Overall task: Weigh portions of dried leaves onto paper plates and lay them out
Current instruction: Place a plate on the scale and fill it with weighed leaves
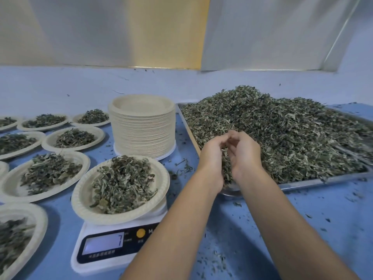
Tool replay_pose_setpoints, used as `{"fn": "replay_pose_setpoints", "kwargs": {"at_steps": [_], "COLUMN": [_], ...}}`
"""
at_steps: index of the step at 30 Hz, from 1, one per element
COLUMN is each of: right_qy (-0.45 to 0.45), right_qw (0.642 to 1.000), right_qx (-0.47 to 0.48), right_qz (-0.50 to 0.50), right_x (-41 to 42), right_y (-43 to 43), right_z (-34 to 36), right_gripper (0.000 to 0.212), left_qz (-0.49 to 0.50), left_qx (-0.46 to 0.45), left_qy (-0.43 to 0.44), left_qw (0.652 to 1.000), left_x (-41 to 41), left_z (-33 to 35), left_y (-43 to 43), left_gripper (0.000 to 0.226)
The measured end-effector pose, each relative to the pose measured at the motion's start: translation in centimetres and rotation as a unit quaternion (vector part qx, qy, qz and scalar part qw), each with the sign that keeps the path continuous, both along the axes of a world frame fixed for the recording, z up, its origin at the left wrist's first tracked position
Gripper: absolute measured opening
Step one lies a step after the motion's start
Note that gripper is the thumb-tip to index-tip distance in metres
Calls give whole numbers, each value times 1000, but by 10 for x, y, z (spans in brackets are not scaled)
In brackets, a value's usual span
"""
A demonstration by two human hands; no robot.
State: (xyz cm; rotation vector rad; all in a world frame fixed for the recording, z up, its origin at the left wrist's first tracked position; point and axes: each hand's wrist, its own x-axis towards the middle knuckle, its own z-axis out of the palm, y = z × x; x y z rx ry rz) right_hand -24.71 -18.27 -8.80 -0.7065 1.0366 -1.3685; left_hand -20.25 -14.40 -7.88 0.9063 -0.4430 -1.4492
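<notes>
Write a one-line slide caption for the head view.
Both hands, left and right, cup dried leaves at the heaped tray beside a filled paper plate on the scale.

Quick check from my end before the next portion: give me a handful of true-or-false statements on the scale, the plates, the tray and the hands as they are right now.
1. A plate of leaves sits on the scale. True.
2. The stack of empty plates stands to the right of the metal tray. False: it stands to the tray's left, behind the scale.
3. Both hands are at the tray's near left corner, with the left hand and right hand cupped around a clump of leaves. True.
4. The plates laid out on the left are empty. False: each visible one holds leaves.
5. The blue table is free of loose bits. False: leaf crumbs are scattered over it.
</notes>
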Motion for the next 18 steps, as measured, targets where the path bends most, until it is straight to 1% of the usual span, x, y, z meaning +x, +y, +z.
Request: {"fn": "replay_pose_setpoints", "kwargs": {"at_steps": [3,6,8,10,11,12,14,18], "right_qy": [2,-8,-9,-1,-4,-12,-23,5], "right_qw": [1000,1000,1000,999,999,999,997,995], "right_qx": [-11,-12,-25,-43,-49,-53,-66,-92], "right_qz": [6,13,13,1,1,7,22,32], "right_x": [3,5,8,14,18,22,32,56], "right_y": [2,3,8,13,14,16,22,33], "right_z": [-1,-2,-1,0,0,0,2,8], "right_gripper": [29,29,32,25,19,19,25,20], "left_qz": [-8,6,-9,-24,-23,-20,-19,-2], "left_qx": [-9,-13,-21,-28,-28,-27,-27,-42], "left_qy": [56,52,52,58,58,59,47,24], "left_qw": [998,999,998,998,998,998,998,999], "left_x": [3,7,11,15,18,22,31,54], "left_z": [0,-2,-3,-2,0,1,5,15], "left_y": [2,2,3,6,8,10,16,32], "left_gripper": [35,33,25,15,16,18,24,26]}}
